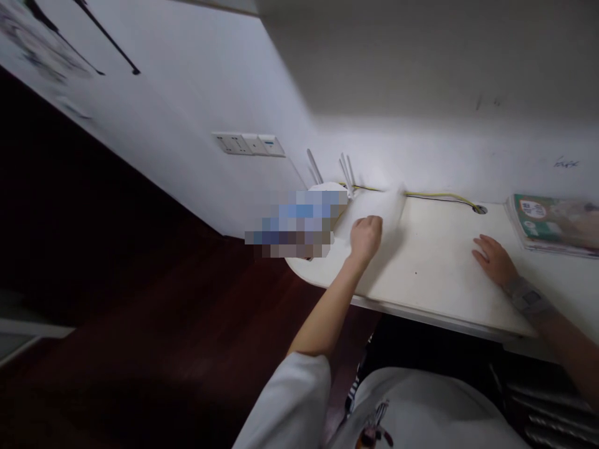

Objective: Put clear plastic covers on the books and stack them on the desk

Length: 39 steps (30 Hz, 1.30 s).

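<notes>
White and blurred, a flat sheet (pixel 374 207) sits tilted above the left part of the pale desk (pixel 440 280), a soft shadow falling beside it on the surface. I see the left forearm reach up and forward from a loose white sleeve (pixel 292 399), elbow bent, with the left hand (pixel 366 238) at the sheet's near edge, knuckles up. Its fingers are curled in tightly and, as far as I can make out, grip that edge; the blur keeps me from seeing where the thumb sits.

To the right, I have the other forearm coming in from the lower corner, a grey watch (pixel 530 299) round its wrist. The right hand (pixel 496 260) is palm down, fingers loosely spread and holding nothing; I can't tell whether the fingertips touch the desk or sit just above it. It is nearest to the stack of magazines (pixel 545 221) at the desk's right, apart from them. Just beyond the sheet, near the wall, I make out white antennas (pixel 344 171) and a yellow cable (pixel 435 196) running to a round desk hole (pixel 480 209).
</notes>
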Available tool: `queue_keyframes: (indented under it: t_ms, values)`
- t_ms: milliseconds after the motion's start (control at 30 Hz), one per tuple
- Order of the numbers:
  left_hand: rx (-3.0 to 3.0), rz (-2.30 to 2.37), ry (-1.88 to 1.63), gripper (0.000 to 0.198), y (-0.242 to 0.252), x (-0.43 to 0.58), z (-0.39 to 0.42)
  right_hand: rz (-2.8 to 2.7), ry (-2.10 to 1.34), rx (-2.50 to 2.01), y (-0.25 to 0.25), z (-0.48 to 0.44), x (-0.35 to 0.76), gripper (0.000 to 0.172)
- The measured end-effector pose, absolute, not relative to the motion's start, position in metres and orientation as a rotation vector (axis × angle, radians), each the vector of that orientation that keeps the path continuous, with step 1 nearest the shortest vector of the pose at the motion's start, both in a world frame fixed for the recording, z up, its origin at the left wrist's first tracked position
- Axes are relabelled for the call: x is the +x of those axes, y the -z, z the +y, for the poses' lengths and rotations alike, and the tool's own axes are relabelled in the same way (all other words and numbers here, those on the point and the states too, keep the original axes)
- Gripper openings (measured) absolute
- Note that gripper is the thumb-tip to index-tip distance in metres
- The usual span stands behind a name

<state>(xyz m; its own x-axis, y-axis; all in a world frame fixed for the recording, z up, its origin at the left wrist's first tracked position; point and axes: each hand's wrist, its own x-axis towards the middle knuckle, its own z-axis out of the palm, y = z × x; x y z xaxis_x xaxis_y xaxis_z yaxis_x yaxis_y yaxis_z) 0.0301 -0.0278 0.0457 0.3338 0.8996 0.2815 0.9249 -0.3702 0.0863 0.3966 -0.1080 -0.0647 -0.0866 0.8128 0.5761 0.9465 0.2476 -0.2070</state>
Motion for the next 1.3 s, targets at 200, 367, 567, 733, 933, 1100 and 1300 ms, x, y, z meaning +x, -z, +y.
queue_keyframes:
  t_ms: [200, 367, 567, 733, 933, 1100, 1300]
  values:
    - [-2.920, -0.979, 0.192, 0.019, -0.020, 0.098, -0.117, -1.782, 0.177, -1.385, 0.000, -0.150, 0.328, 0.035]
    - [-3.215, -0.841, 0.296, 0.019, 0.011, 0.114, -0.142, -2.041, -0.404, -1.345, 0.006, -0.178, 0.283, 0.034]
    - [-3.222, -0.737, 0.315, 0.012, 0.001, 0.090, -0.125, -2.033, -0.491, -1.371, 0.029, -0.186, 0.279, 0.033]
    - [-2.872, -0.672, 0.299, 0.012, -0.027, 0.082, -0.147, -2.132, -0.279, -1.464, 0.025, -0.188, 0.266, 0.015]
    - [-2.851, -0.493, 0.698, 0.022, -0.019, 0.097, -0.181, -1.549, -0.440, -1.603, 0.032, -0.190, 0.266, 0.019]
    - [-2.816, -1.010, 0.342, 0.059, 0.022, 0.096, -0.170, -1.038, -0.764, -1.457, 0.032, -0.210, 0.287, 0.026]
    - [-2.877, -1.103, 0.237, 0.059, 0.040, 0.083, -0.163, -0.845, -0.606, -1.671, 0.020, -0.258, 0.326, 0.034]
